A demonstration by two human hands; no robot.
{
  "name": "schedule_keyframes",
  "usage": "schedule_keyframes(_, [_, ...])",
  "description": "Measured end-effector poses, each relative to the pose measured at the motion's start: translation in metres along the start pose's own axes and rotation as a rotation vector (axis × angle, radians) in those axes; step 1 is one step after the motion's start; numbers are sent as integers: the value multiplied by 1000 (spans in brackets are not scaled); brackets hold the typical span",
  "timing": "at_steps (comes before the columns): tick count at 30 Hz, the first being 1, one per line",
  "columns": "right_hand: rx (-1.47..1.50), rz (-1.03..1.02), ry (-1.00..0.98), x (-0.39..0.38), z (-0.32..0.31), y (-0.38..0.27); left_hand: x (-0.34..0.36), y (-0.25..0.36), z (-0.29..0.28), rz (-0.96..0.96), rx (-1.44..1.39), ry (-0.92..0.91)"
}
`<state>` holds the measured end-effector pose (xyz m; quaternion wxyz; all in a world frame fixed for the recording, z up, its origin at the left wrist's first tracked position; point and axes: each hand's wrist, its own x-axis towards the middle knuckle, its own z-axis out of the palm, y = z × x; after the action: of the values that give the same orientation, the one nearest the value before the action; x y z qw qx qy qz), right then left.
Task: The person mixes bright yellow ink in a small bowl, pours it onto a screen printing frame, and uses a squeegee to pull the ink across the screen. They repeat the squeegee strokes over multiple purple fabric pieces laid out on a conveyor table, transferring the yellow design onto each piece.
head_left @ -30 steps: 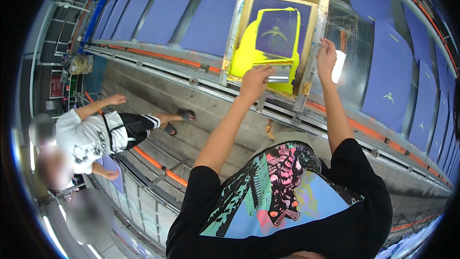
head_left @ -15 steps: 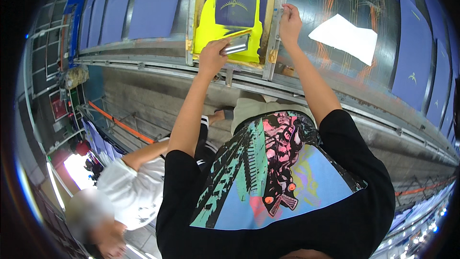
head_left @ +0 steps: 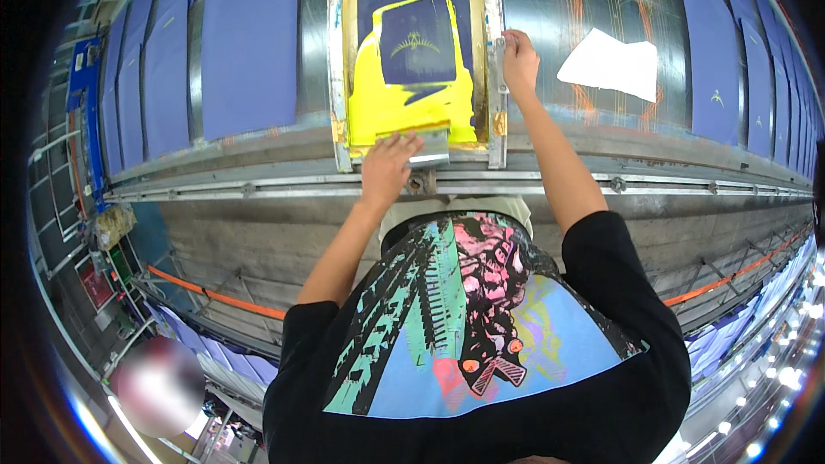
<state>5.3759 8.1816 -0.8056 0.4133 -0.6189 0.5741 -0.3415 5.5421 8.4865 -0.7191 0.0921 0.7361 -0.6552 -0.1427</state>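
A screen-printing frame (head_left: 337, 69) lies on the long metal table in front of me. Bright yellow ink (head_left: 371, 103) covers much of its dark mesh, around a bare dark rectangle with a small curved motif. My left hand (head_left: 391, 170) is wrapped over a squeegee (head_left: 431, 149) with a metallic holder, at the frame's near end. The blade's edge meets the ink there; the left fingertips hide part of the tool. At the frame's right rail, my right hand (head_left: 521, 63) is closed with curled fingers gripping the edge.
A crumpled white sheet (head_left: 612, 66) lies on the table to the right. Blue-purple panels (head_left: 251, 43) line the table on both sides, some with small yellow marks. A metal rail (head_left: 550, 182) runs along the near edge. Another person (head_left: 159, 387) is at the lower left.
My left hand has drawn the squeegee toward me, down to the near end of the frame. My right hand stays at the right rail. The view has shifted; the other person is less visible.
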Motion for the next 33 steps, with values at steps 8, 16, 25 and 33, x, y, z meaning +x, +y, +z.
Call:
schedule_keyframes(8, [-13, 50, -2, -6, 3, -8, 124, -60, -4, 46, -31, 239])
schedule_keyframes(16, [29, 34, 5, -2, 5, -8, 281, -85, -69, -213, 37, -40])
schedule_keyframes(25, [37, 49, 13, 0, 3, -3, 133, -48, -3, 73, -14, 245])
schedule_keyframes(33, [52, -2, -4, -3, 5, -8, 290, -111, -70, -148, -34, 57])
